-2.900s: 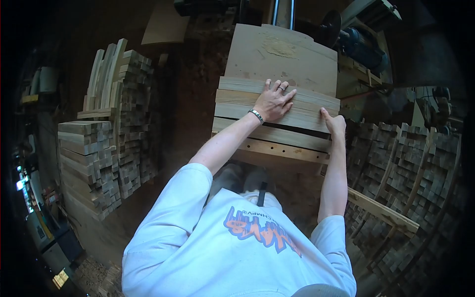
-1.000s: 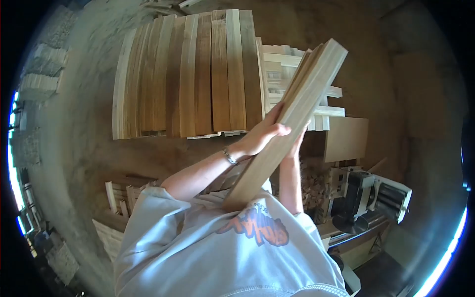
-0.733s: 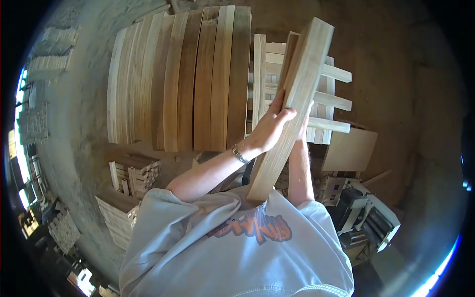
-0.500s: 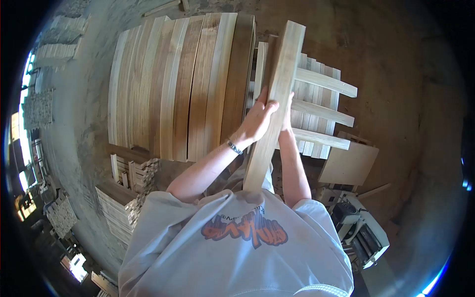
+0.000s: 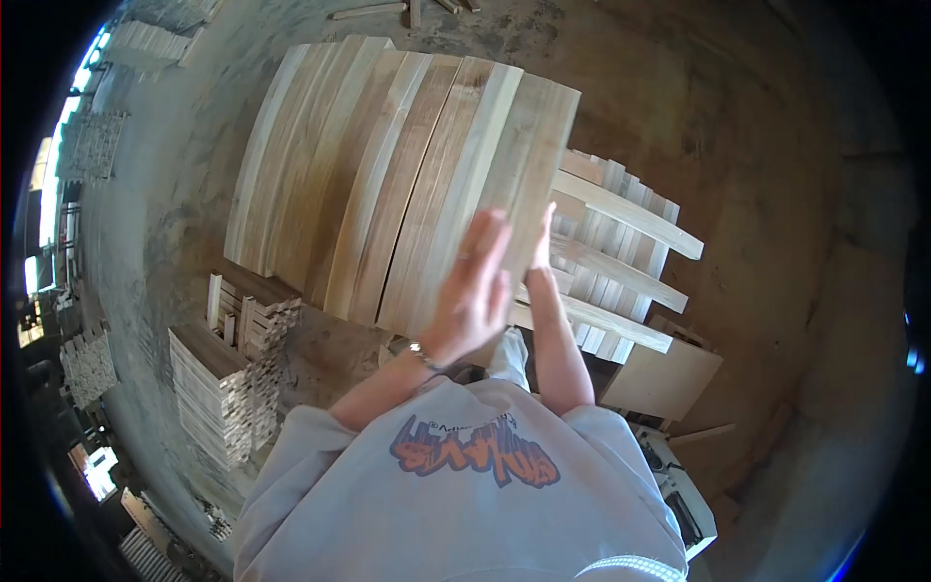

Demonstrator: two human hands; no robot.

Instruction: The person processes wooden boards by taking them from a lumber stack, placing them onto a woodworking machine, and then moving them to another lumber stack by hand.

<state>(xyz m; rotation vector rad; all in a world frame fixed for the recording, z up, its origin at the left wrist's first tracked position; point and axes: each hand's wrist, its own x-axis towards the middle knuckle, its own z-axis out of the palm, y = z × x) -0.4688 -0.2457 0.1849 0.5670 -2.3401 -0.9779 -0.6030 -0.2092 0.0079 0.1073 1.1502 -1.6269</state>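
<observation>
A row of long wooden boards (image 5: pixel 388 175) lies side by side in front of me. At its right end is a pale board (image 5: pixel 543 145), lined up with the others. My left hand (image 5: pixel 467 306), a little blurred and with a watch at the wrist, hovers over the right part of the row with fingers stretched out and holding nothing. Flat along the right edge of the end board rests my right hand (image 5: pixel 541 250), its fingers straight and partly hidden by the wood.
Right of the row, several beams (image 5: pixel 630 213) stick out across a lower stack of slats (image 5: pixel 606 320). A flat panel (image 5: pixel 669 373) and a white machine (image 5: pixel 684 495) stand nearer me on the right. Stacked wood (image 5: pixel 218 388) stands at the left; loose sticks (image 5: pixel 369 12) lie on the far floor.
The board held upright between both hands now lies at the right end of the row. My left hand has come off it and moved down and left. The view has shifted.
</observation>
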